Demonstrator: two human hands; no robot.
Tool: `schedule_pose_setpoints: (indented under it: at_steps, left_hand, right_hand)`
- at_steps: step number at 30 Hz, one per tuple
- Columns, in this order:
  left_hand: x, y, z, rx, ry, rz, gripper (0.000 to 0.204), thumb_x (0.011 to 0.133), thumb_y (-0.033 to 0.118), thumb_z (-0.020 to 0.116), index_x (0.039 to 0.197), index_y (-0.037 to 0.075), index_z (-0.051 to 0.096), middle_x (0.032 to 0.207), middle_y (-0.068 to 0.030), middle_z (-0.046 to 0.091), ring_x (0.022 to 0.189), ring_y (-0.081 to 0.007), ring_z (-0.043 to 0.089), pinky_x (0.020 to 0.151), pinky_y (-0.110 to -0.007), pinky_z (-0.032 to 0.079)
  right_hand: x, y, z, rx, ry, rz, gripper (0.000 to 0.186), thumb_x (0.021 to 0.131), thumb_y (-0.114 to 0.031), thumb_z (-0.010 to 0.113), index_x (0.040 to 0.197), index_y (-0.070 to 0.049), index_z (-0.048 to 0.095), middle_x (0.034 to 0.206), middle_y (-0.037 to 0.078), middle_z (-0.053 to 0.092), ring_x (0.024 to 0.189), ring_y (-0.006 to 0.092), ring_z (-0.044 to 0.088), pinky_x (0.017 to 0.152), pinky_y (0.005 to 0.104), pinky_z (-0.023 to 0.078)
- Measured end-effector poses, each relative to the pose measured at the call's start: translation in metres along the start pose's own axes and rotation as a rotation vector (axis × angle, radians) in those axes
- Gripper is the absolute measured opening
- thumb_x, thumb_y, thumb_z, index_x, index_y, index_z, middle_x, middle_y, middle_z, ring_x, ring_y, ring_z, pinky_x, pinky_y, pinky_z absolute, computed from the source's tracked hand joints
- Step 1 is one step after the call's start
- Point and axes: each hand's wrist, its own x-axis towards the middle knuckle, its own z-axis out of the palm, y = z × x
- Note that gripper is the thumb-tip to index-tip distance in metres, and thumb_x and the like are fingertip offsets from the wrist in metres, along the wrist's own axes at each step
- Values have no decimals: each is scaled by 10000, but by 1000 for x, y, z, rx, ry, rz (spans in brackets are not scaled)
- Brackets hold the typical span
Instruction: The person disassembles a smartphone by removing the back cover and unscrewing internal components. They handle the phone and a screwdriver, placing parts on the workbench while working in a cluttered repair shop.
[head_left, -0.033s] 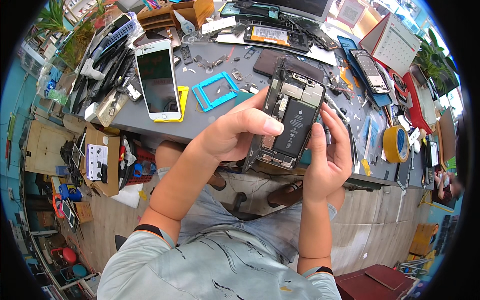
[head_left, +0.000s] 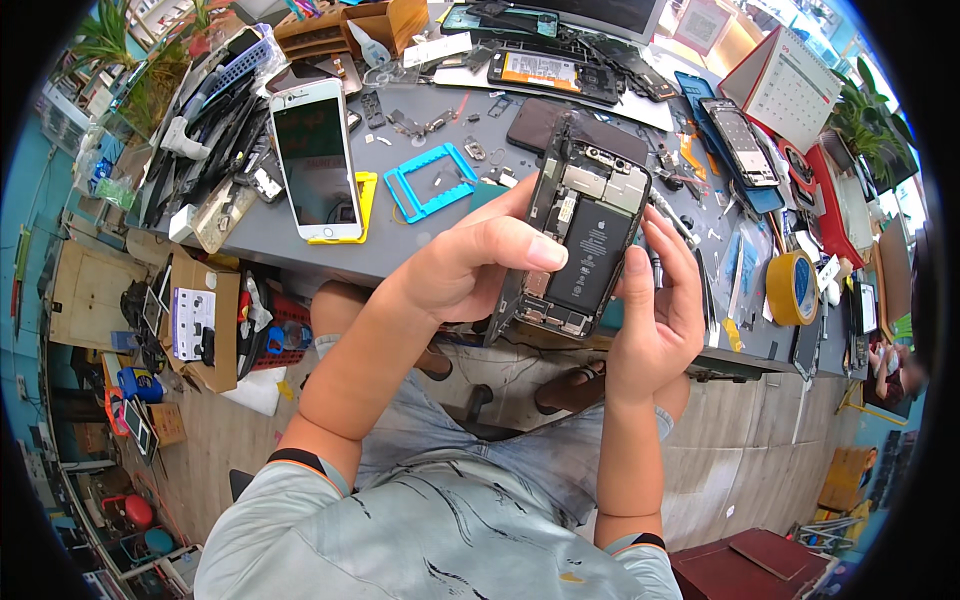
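Over the near edge of the gray desk [head_left: 375,245]: I find the opened smartphone [head_left: 582,232] raised in two hands, inner side up, camera end pointing toward the back.
Black battery [head_left: 600,252]: seated inside the phone, fully facing me; the tilt probably serves to keep these internals in sight.
Left hand [head_left: 468,255]: pinching the phone from its left side; the thumb lies over the front, its tip beside the battery, while the fingers pass behind and out of my view. I judge this to be the main support.
Dark panel [head_left: 513,295]: along the phone's left side, beneath the thumb, seemingly folded open; I cannot tell how it is attached.
Right hand [head_left: 655,318]: curled beside the right edge, thumb and fingers apart; I cannot tell whether they press on it. It likely steadies that side.
White smartphone [head_left: 318,165]: upright on a yellow stand [head_left: 364,203], screen toward the seat, presumably for easy viewing.
Blue frame [head_left: 432,184]: flat on the desk, right of the stand.
Yellow tape roll [head_left: 792,287]: near the desk's right end, well apart from the hands.
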Motion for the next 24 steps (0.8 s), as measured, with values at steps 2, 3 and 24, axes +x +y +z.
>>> schedule_pose_setpoints:
  at_steps: [2, 3, 24]
  left_hand:
    - [0, 0, 0, -2, -5, -4, 845, 884, 154, 721, 1666, 16, 433, 1452, -154, 677, 1271, -234, 723, 1079, -391, 609]
    - [2, 1, -1, 5, -12, -4, 847, 884, 155, 721, 1666, 13, 429, 1451, -160, 678, 1269, -244, 727, 1085, -403, 611]
    - [11, 2, 0, 10, -81, -37, 783, 911, 227, 705, 1623, -7, 480, 1440, -192, 702, 1250, -356, 759, 1103, -500, 622]
  right_hand:
    - [-1, -3, 0, 31, 6, 51, 285, 1047, 21, 756, 1329, 60, 726, 1431, 241, 723, 1250, 258, 724, 957, 337, 625]
    - [0, -5, 1, 58, 10, 75, 284, 1054, 17, 749, 1333, 61, 721, 1441, 239, 713, 1247, 248, 719, 912, 318, 633]
    - [1, -1, 3, 108, 61, 92, 260, 1138, -13, 608, 1374, 64, 688, 1490, 219, 673, 1321, 245, 674, 1104, 388, 564]
